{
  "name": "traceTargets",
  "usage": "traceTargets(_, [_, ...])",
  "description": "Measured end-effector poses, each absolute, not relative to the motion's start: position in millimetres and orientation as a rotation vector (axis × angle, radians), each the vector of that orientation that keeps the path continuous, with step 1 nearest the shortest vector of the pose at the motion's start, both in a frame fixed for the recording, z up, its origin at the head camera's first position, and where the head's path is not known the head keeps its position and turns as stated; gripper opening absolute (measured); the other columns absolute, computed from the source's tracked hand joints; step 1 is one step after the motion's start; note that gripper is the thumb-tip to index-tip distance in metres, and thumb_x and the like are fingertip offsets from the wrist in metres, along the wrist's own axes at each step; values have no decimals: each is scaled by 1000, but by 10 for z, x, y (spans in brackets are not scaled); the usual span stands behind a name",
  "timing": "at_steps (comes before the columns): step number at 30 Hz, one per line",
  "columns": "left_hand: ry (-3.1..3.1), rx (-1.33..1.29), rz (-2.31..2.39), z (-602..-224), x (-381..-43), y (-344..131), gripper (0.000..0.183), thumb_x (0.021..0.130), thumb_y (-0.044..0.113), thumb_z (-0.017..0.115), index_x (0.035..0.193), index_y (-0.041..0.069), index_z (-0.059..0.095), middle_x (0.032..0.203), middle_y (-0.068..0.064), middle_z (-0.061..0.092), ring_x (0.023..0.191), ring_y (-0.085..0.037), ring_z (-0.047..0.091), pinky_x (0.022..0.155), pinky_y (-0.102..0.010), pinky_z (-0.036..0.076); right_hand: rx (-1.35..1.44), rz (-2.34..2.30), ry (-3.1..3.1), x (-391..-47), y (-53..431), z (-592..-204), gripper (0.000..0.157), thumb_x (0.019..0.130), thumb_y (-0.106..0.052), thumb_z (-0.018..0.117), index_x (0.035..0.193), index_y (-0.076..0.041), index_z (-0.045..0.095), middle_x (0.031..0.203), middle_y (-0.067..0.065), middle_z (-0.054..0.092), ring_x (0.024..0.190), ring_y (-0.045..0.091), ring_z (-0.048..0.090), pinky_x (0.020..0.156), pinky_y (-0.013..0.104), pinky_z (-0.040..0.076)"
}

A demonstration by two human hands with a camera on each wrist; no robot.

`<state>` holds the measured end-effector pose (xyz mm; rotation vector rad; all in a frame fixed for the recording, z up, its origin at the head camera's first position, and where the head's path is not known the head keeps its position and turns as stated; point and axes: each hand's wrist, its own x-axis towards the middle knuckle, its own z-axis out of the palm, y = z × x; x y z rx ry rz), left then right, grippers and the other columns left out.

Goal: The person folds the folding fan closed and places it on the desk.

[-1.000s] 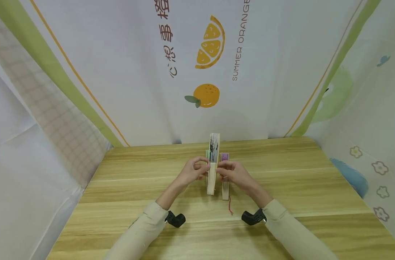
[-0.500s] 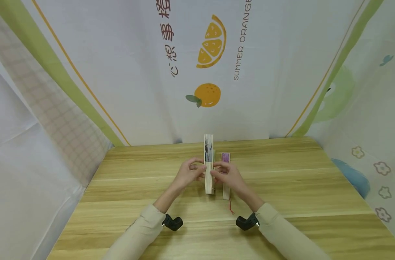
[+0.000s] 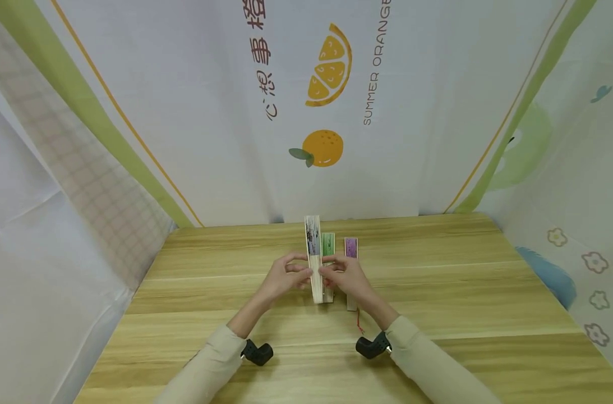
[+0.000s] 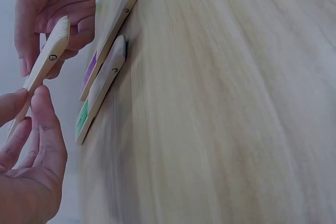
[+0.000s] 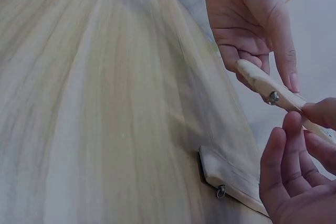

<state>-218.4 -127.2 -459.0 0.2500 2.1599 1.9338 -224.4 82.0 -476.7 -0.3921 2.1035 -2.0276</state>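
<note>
In the head view, a folded hand fan (image 3: 313,235) with pale ribs and a dark-patterned grey leaf is raised above the table. My left hand (image 3: 282,279) pinches its left side and my right hand (image 3: 350,277) pinches its right side. Both wrist views show thumbs and fingertips on the ribs, near the metal rivet (image 4: 53,57). Just right of it lies a folded fan with a green leaf (image 3: 328,242), partly covered by my right fingers. Farther right is a folded fan with a purple leaf (image 3: 351,247), its lower part partly behind my right hand.
All of this is over a wood-grain table (image 3: 437,292). A red cord (image 3: 359,321) trails from the purple fan toward me. White printed cloth (image 3: 225,168) hangs along the back edge, with more cloth at both sides. Black wrist cameras (image 3: 258,353) sit at both wrists.
Both hands have carried the held fan left and slightly nearer to me. The green fan, mostly hidden behind it before, now shows on its right. The purple fan stays put.
</note>
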Motion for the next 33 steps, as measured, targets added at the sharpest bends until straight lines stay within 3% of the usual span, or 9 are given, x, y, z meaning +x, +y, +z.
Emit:
traceTargets(5, [2158,209,1934,-4608,-2181,-1343,40,98,4,69,134,-5,56,104,-16,71,88,-35,71,77,-48,58,-395,-1963,2096,-2241,777,-4778,42,97,-9,71,133,7,57,88,17,68,71,23,66,68,43,60])
traceTargets(16, [2138,195,1909,-4651,-2170,-1517,41,97,4,70,133,-8,54,102,-15,70,85,-28,70,75,-40,59,-439,-1888,2078,-2283,657,-4883,42,97,-12,71,132,6,57,79,20,67,57,17,63,54,32,56])
traceTargets(33, [2131,157,1876,-4700,-2160,-1653,39,97,1,68,132,-10,52,103,-17,68,83,-23,69,73,-34,59,-304,-1832,2063,-2279,480,-4870,40,96,-9,72,130,5,58,83,14,68,59,17,64,56,31,58])
